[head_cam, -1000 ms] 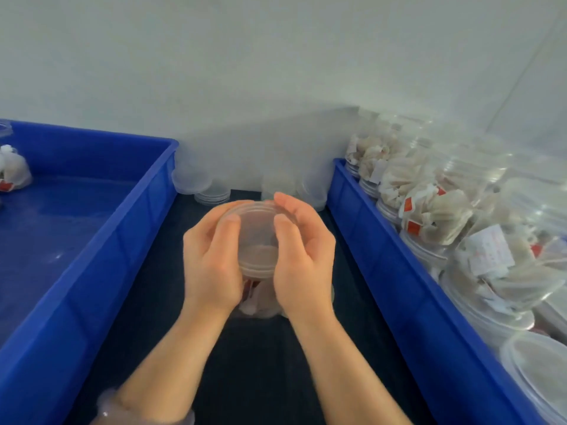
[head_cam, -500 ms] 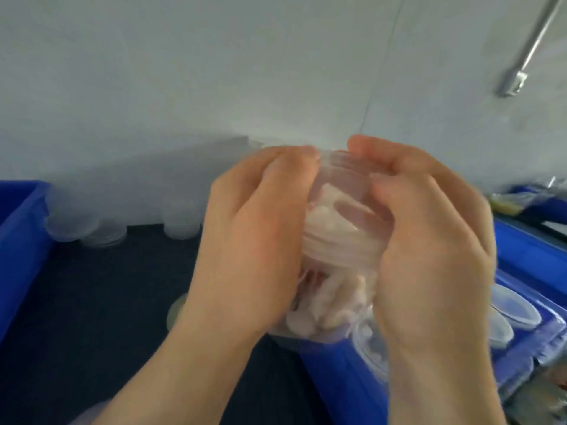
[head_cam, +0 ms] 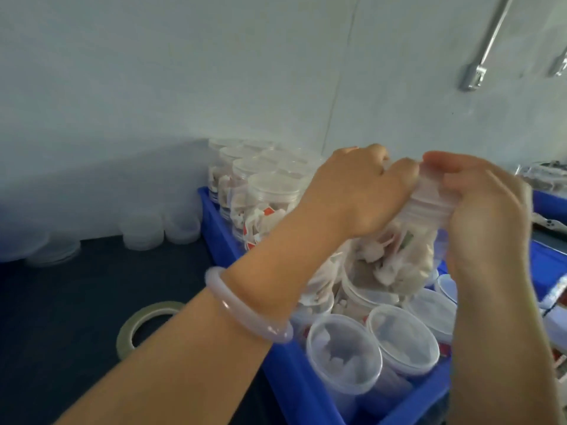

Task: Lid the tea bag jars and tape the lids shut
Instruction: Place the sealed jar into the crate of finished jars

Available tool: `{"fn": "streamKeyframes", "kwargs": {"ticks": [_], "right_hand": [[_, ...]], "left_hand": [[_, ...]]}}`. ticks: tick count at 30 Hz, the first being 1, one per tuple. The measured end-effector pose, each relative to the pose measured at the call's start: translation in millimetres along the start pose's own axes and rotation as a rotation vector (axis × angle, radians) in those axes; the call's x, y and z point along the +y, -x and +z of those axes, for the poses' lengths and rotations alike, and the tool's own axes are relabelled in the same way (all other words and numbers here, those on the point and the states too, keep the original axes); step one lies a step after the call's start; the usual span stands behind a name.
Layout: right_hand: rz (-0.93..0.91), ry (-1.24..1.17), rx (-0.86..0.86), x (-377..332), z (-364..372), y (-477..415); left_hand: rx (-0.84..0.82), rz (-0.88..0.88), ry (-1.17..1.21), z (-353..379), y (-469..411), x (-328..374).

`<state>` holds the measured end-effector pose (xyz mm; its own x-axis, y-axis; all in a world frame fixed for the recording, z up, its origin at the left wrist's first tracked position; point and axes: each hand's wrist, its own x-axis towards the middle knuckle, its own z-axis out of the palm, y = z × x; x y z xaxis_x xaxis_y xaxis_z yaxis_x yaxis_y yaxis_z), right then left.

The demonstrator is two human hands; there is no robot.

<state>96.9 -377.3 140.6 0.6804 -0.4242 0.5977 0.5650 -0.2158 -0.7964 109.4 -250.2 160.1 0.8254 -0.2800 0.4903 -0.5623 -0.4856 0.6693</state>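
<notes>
I hold a clear plastic jar (head_cam: 395,259) full of tea bags in the air above the blue bin (head_cam: 294,372) on the right. Its clear lid (head_cam: 429,199) sits on top, tilted away from me. My left hand (head_cam: 359,191) curls over the lid's left side. My right hand (head_cam: 484,216) grips the lid and the jar's neck from the right. Below the jar, several lidded jars (head_cam: 343,354) of tea bags stand in the bin. A roll of clear tape (head_cam: 144,326) lies flat on the dark mat to the left.
More filled jars (head_cam: 264,191) crowd the bin's far end by the white wall. Stacks of spare clear lids (head_cam: 159,228) sit along the wall on the dark mat (head_cam: 76,302). A metal bracket (head_cam: 478,62) hangs on the wall at upper right.
The jar has gone from the mat between the bins up and to the right, over the right bin. Both hands kept their hold on the lid. The view swung right.
</notes>
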Motion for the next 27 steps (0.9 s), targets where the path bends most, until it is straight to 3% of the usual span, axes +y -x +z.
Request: {"fn": "streamKeyframes", "kwargs": {"ticks": [7, 15, 19, 27], "right_hand": [[0.089, 0.001, -0.062, 35, 7, -18], [0.274, 0.005, -0.081, 86, 16, -18], [0.349, -0.015, -0.124, 93, 17, -17], [0.259, 0.147, -0.201, 89, 21, -16]], "left_hand": [[-0.127, -0.086, -0.188, 16, -28, -24], [-0.346, -0.21, -0.635, 33, -45, -45], [-0.368, -0.212, -0.66, 38, -47, -46], [-0.31, -0.185, -0.63, 30, -48, -43]]}}
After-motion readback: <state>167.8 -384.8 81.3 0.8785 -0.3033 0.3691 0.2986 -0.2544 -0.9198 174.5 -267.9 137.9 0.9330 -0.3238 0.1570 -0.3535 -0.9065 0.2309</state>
